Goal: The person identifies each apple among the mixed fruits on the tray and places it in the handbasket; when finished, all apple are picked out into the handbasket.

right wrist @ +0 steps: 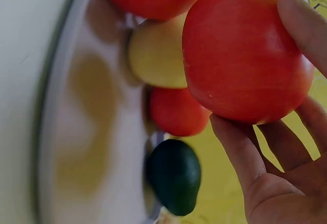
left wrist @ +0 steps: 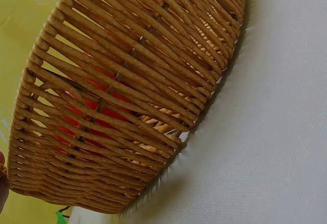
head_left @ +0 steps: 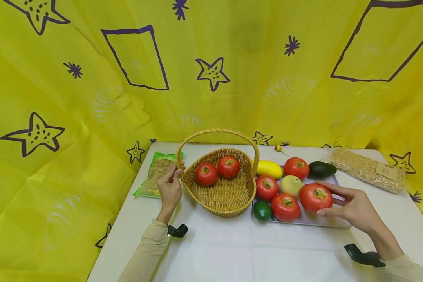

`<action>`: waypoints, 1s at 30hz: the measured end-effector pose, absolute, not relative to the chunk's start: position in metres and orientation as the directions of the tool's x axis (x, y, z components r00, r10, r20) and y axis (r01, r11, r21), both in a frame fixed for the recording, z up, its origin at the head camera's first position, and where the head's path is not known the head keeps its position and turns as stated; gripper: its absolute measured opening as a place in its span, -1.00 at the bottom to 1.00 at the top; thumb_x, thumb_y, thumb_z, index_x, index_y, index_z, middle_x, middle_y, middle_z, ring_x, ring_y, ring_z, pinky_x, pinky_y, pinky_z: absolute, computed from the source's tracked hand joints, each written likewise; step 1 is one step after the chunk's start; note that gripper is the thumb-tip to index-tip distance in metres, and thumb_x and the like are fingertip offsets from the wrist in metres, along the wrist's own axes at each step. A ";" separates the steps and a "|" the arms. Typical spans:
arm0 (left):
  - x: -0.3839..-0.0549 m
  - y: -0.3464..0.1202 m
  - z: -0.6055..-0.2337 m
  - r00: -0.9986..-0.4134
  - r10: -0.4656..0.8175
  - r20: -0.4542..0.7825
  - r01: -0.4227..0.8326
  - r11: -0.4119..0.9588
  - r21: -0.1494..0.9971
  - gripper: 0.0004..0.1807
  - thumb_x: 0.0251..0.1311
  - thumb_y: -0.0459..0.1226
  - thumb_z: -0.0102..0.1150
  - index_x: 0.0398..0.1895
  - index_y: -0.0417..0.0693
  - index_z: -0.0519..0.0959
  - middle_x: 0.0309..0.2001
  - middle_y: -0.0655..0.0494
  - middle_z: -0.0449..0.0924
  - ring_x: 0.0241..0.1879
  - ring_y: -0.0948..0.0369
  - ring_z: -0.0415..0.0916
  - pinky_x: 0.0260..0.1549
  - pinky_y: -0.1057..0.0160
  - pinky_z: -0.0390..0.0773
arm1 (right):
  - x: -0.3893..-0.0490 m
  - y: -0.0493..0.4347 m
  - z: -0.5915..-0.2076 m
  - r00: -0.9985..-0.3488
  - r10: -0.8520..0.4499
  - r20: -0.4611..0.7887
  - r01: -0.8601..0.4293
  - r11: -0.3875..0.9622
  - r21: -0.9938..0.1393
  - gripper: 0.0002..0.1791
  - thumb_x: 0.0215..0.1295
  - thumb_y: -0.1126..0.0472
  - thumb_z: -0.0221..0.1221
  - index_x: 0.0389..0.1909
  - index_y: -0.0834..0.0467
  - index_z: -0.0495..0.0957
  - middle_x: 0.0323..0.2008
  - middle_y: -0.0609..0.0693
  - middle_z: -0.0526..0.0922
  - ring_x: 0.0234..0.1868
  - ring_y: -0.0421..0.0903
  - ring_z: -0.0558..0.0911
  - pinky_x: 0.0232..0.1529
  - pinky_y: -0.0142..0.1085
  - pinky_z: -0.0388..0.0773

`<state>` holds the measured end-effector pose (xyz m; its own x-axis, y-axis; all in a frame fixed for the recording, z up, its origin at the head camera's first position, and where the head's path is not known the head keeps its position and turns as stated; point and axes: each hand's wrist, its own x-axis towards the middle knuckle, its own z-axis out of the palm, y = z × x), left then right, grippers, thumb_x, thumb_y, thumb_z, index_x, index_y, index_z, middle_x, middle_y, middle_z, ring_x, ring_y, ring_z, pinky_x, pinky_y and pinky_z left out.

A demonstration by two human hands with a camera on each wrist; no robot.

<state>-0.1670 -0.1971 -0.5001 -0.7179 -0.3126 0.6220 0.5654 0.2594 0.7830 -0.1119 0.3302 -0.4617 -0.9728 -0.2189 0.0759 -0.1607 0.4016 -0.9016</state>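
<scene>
My left hand [head_left: 170, 188] grips the left foot of the wicker basket's handle, at the rim. Inside the basket [head_left: 229, 199] lie two red apples [head_left: 206, 174], one of them showing red through the weave in the left wrist view. My right hand [head_left: 356, 207] holds another red apple [right wrist: 245, 55] between thumb and fingers, raised over the tray [head_left: 333, 224]. On that tray are more red apples [head_left: 285, 207], a pale yellow round fruit [head_left: 291, 185], a yellow mango-like fruit [head_left: 269, 169], a dark green avocado [right wrist: 174, 177] and a smaller green fruit [head_left: 262, 210].
A green-edged packet [head_left: 155, 176] lies left of the basket, partly behind my left hand. At the right back is a clear bag of pale grains [head_left: 366, 168]. A wrapped lollipop [head_left: 279, 149] lies behind the tray. A yellow patterned cloth [head_left: 232, 105] hangs behind the white table.
</scene>
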 end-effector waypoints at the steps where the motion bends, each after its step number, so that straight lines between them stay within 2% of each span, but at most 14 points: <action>1: -0.167 -0.197 -0.499 -0.718 -0.316 0.620 0.561 0.266 0.784 -0.66 0.41 -0.58 0.19 0.21 -0.45 0.64 -0.01 -0.40 0.76 -0.04 -0.34 0.71 0.03 0.46 0.70 | -0.113 0.328 -0.459 -0.972 -0.220 0.079 -0.164 0.402 -0.901 -0.15 -0.01 0.48 0.59 0.39 0.37 0.53 0.15 -0.62 0.61 0.05 -0.57 0.64 -0.11 -0.58 0.71; 7: -0.168 -0.194 -0.498 -0.712 -0.329 0.620 0.546 0.294 0.784 -0.68 0.37 -0.65 0.16 0.16 -0.58 0.63 -0.06 -0.49 0.73 -0.07 -0.35 0.70 -0.01 0.51 0.69 | -0.118 0.313 -0.447 -0.958 -0.252 0.135 -0.230 0.395 -0.890 -0.17 -0.04 0.49 0.61 0.36 0.31 0.59 0.20 -0.53 0.61 0.04 -0.52 0.69 -0.09 -0.53 0.73; 12: -0.170 -0.193 -0.497 -0.710 -0.327 0.624 0.557 0.282 0.781 -0.69 0.37 -0.67 0.13 0.15 -0.63 0.60 -0.05 -0.55 0.70 -0.04 0.08 0.80 0.01 0.51 0.68 | -0.122 0.303 -0.442 -0.945 -0.282 0.164 -0.265 0.370 -0.891 -0.16 -0.06 0.52 0.60 0.35 0.38 0.57 0.18 -0.54 0.60 0.05 -0.49 0.70 -0.04 -0.54 0.71; 14: -0.169 -0.194 -0.496 -0.714 -0.327 0.620 0.556 0.273 0.785 -0.68 0.37 -0.66 0.15 0.16 -0.60 0.61 -0.05 -0.53 0.71 -0.03 0.12 0.81 0.01 0.51 0.68 | -0.124 0.299 -0.440 -0.941 -0.289 0.174 -0.275 0.358 -0.892 -0.16 -0.08 0.53 0.60 0.34 0.40 0.57 0.18 -0.53 0.61 0.05 -0.49 0.71 -0.02 -0.55 0.70; 18: -0.168 -0.195 -0.497 -0.715 -0.327 0.618 0.560 0.261 0.786 -0.67 0.38 -0.62 0.18 0.18 -0.53 0.63 -0.04 -0.47 0.74 -0.05 -0.26 0.75 0.01 0.49 0.69 | -0.129 0.288 -0.438 -0.932 -0.311 0.187 -0.291 0.333 -0.897 -0.16 -0.10 0.53 0.61 0.32 0.40 0.58 0.19 -0.50 0.63 0.07 -0.48 0.70 0.01 -0.55 0.69; 21: -0.167 -0.196 -0.498 -0.717 -0.325 0.616 0.560 0.257 0.788 -0.67 0.40 -0.58 0.20 0.19 -0.49 0.64 -0.03 -0.44 0.74 -0.04 -0.35 0.70 0.02 0.47 0.70 | -0.132 0.280 -0.436 -0.922 -0.334 0.195 -0.303 0.310 -0.901 -0.16 -0.11 0.53 0.62 0.32 0.39 0.58 0.22 -0.43 0.65 0.09 -0.46 0.70 0.05 -0.55 0.68; 30: -0.168 -0.196 -0.499 -0.727 -0.330 0.603 0.556 0.232 0.798 -0.68 0.42 -0.57 0.19 0.19 -0.50 0.64 -0.03 -0.49 0.73 -0.03 0.16 0.80 0.02 0.45 0.71 | -0.143 0.250 -0.429 -0.909 -0.373 0.187 -0.305 0.290 -0.907 -0.15 -0.09 0.43 0.65 0.34 0.32 0.60 0.23 -0.41 0.63 0.10 -0.39 0.72 0.09 -0.50 0.69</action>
<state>-0.1677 -0.1964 -0.4988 -0.7267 -0.3296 0.6028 0.5564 0.2324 0.7978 -0.1428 0.2500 -0.4293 -0.9088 -0.3731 0.1865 -0.3051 0.2897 -0.9072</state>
